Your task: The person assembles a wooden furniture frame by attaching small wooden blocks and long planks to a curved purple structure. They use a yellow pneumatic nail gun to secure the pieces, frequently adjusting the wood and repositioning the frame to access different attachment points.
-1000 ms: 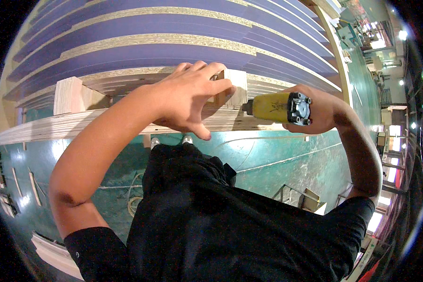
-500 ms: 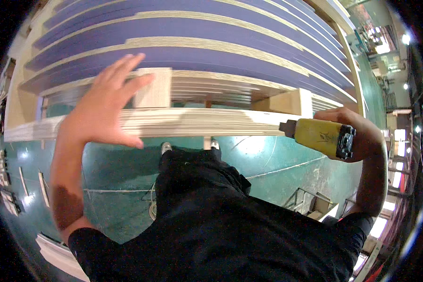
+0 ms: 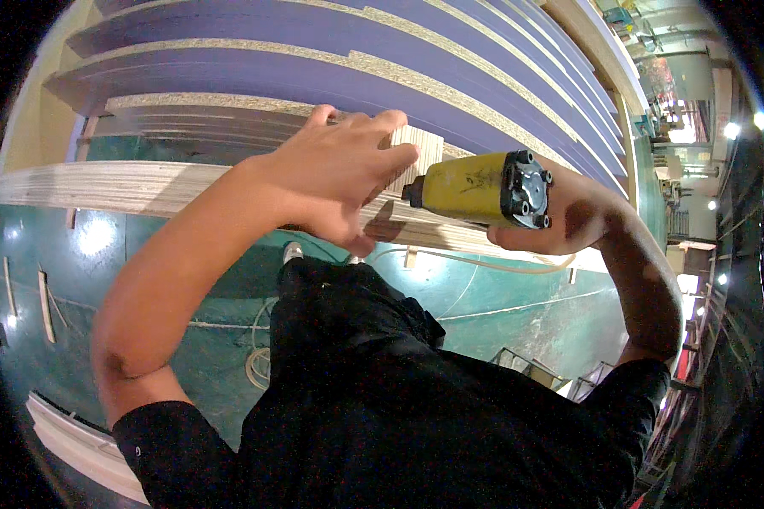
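My left hand (image 3: 344,174) is over the pale layered wooden rail (image 3: 187,182), beside a small wooden block (image 3: 420,151) that stands against its far side. Its bent fingers press on the block, and its thumb hooks down over the rail's near edge. In my right hand (image 3: 560,208) is a yellow and black nail gun (image 3: 469,182), its bolted metal end cap facing right. The gun's black end points left, just short of my left fingers and above the rail. My right fingers are wrapped round the grip, which the gun's body partly hides.
Beyond the rail lie rows of purple panels (image 3: 229,72) with pale edges, inside a wooden frame. A thin hose (image 3: 518,265) runs beneath the rail, and a coil (image 3: 257,366) rests on the green floor. Wood strips (image 3: 46,305) lie at the left.
My left hand has moved right and its fingers have bent onto the block. My right hand has brought the nail gun left and a little farther away, close to my left hand.
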Action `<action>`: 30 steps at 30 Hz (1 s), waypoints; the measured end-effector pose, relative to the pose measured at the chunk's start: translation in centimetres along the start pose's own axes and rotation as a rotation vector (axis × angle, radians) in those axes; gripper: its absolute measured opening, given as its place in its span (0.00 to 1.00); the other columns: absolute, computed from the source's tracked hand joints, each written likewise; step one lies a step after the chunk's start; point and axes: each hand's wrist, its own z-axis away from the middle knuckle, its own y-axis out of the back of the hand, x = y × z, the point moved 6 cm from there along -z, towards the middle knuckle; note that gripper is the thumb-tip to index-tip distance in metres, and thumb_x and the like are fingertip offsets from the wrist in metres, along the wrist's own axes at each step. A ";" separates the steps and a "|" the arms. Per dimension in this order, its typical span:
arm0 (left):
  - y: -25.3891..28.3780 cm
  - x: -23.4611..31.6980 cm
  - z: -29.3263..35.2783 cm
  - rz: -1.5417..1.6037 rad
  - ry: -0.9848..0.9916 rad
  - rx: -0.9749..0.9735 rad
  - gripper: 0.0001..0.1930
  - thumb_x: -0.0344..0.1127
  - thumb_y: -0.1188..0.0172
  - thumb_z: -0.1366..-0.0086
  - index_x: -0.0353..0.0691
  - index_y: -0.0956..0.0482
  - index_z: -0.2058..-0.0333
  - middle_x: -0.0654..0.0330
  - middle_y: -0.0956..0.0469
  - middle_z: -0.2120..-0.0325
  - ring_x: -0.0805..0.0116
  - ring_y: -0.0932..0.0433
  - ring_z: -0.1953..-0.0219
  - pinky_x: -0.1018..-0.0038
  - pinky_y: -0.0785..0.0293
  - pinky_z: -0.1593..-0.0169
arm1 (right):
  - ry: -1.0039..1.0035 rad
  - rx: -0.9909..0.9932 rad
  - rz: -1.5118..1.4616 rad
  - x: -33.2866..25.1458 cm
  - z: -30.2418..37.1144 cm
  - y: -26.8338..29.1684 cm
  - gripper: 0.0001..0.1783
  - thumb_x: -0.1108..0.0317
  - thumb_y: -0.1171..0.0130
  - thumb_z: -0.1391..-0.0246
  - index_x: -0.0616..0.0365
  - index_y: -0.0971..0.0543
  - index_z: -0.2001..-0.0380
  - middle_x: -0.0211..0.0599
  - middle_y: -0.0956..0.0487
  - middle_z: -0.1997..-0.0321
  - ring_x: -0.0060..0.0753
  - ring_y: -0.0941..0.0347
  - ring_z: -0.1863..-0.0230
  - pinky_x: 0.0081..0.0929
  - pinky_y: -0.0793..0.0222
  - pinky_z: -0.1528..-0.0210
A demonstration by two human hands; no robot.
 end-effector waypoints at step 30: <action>0.3 -0.4 -2.1 0.033 -0.170 -0.071 0.56 0.53 0.16 0.77 0.40 0.34 0.45 0.40 0.36 0.40 0.35 0.33 0.41 0.47 0.30 0.42 | -0.019 0.011 -0.117 -0.9 -0.7 -0.6 0.30 0.65 0.27 0.53 0.62 0.25 0.48 0.40 0.17 0.56 0.29 0.21 0.56 0.31 0.24 0.49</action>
